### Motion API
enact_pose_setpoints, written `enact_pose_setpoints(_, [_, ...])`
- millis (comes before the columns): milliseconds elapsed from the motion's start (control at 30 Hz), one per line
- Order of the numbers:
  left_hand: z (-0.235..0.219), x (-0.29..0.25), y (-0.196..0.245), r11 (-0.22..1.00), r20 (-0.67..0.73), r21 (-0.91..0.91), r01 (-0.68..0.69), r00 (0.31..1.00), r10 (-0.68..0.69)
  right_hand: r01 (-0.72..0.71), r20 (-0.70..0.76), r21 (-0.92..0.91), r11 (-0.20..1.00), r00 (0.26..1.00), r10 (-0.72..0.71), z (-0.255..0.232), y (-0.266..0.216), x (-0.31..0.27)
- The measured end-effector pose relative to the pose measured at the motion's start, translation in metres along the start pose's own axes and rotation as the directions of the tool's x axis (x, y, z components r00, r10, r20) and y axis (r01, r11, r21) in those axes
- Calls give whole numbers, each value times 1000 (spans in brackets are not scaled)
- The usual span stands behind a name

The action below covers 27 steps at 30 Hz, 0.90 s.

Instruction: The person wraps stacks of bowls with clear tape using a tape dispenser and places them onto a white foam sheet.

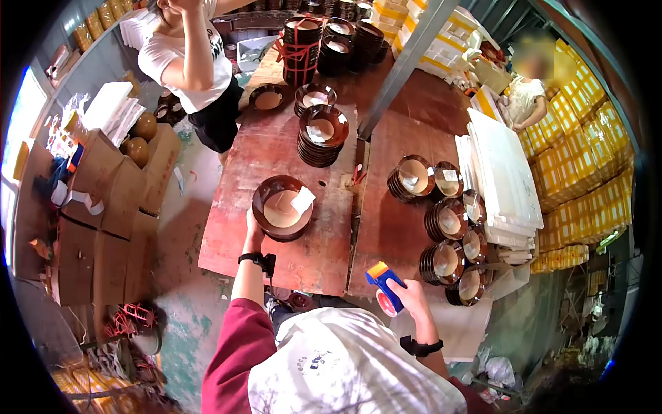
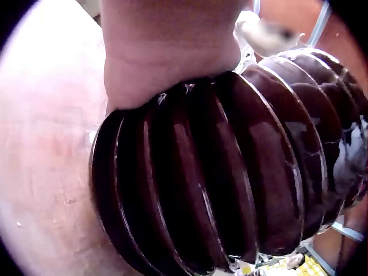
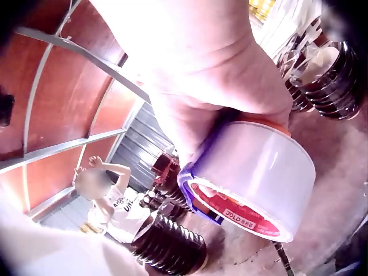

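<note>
A stack of dark brown glazed bowls (image 1: pixel 281 205) stands near the front of the table, a white slip of paper (image 1: pixel 303 200) inside the top bowl. My left hand (image 1: pixel 253 231) is against the left side of this stack, its fingers mostly hidden by the bowls. In the left wrist view, the base of the hand (image 2: pixel 172 57) meets the ribbed row of bowl walls (image 2: pixel 195 178). Held out over the table's front edge, my right hand (image 1: pixel 412 298) grips a blue tape dispenser (image 1: pixel 388 288) with an orange end. Its roll of tape (image 3: pixel 253 172) has a red-printed core.
Several bowl stacks (image 1: pixel 448 221) stand on the right of the table (image 1: pixel 324 255), more (image 1: pixel 323 134) farther back. A metal post (image 1: pixel 407 65) rises mid-table. White foam sheets (image 1: pixel 507 179) lean at right. One person (image 1: pixel 189 62) stands at back left, another (image 1: pixel 525 100) at far right.
</note>
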<state>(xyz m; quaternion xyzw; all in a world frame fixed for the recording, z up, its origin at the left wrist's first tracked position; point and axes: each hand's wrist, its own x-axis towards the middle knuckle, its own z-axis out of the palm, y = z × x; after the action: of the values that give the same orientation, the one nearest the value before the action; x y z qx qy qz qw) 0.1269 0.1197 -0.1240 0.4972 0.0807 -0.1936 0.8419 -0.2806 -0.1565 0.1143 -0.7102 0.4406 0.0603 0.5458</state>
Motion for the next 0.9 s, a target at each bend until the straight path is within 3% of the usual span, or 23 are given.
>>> enact_pose_setpoints(167, [1, -24, -10, 988, -58, 16, -151, 987, 151, 50, 51, 61, 997, 997, -53, 2, -8, 24])
enact_pose_setpoints(267, [17, -48, -21, 981, -237, -97, -167, 961, 140, 55, 123, 62, 997, 990, -62, 5, -10, 45])
enact_pose_setpoints(367, [56, -91, -37, 917, -384, -191, -349, 887, 258, 58, 189, 17, 998, 980, -60, 7, -21, 63])
enact_pose_setpoints(433, [94, -123, -43, 885, -489, -85, -458, 793, 363, 45, 263, 31, 999, 963, -51, 6, -50, 59])
enact_pose_setpoints(467, [95, -133, -52, 846, -431, -163, -507, 808, 401, 56, 311, 31, 998, 948, -63, 5, -61, 60])
enact_pose_setpoints(500, [109, -149, -55, 873, -492, -162, -460, 804, 333, 106, 265, -53, 993, 960, -88, 7, -50, 73])
enact_pose_setpoints(567, [139, -184, -47, 913, -609, -172, -369, 768, 195, 144, 290, -28, 989, 948, -130, 8, -41, 89])
enact_pose_setpoints(667, [110, -191, -68, 923, -577, -280, -264, 814, 58, 164, 286, -26, 986, 946, -150, 10, -48, 98])
enact_pose_setpoints(767, [97, -185, -51, 918, -511, -361, -166, 859, -45, 175, 276, -37, 984, 948, -159, 10, -53, 97])
enact_pose_setpoints(900, [88, -175, -41, 986, -463, -168, -2, 883, -77, 163, 267, 23, 986, 950, -164, 12, -58, 85])
